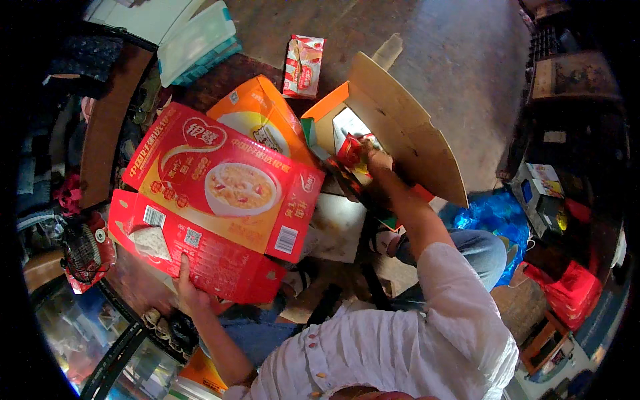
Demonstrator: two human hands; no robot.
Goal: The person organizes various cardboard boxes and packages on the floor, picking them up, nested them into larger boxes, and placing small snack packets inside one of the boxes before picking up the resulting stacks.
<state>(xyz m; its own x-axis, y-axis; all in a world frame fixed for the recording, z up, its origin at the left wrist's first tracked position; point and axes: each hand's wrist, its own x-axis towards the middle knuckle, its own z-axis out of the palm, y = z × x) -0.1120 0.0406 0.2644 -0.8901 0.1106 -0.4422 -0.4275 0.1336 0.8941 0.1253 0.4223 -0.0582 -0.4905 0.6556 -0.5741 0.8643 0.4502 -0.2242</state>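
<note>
My left hand (190,294) grips the lower edge of a red cardboard food carton (235,200), thumb on its printed face; the carton is flattened out, with a bowl of porridge pictured on it. My right hand (376,159) reaches into an open cardboard box (410,120) and touches a small red packet (350,150) among other packets. Its fingers are partly hidden, so a firm grip cannot be made out. Behind the red carton lies an orange carton (260,107). A red and white snack packet (304,67) rests on the brown surface beyond.
A clear plastic container with a teal rim (200,42) stands at the upper left. Beside my knee is a blue plastic bag (492,215). A red bag (570,292) lies at the right, and a wire-guarded fan (85,252) is at the left.
</note>
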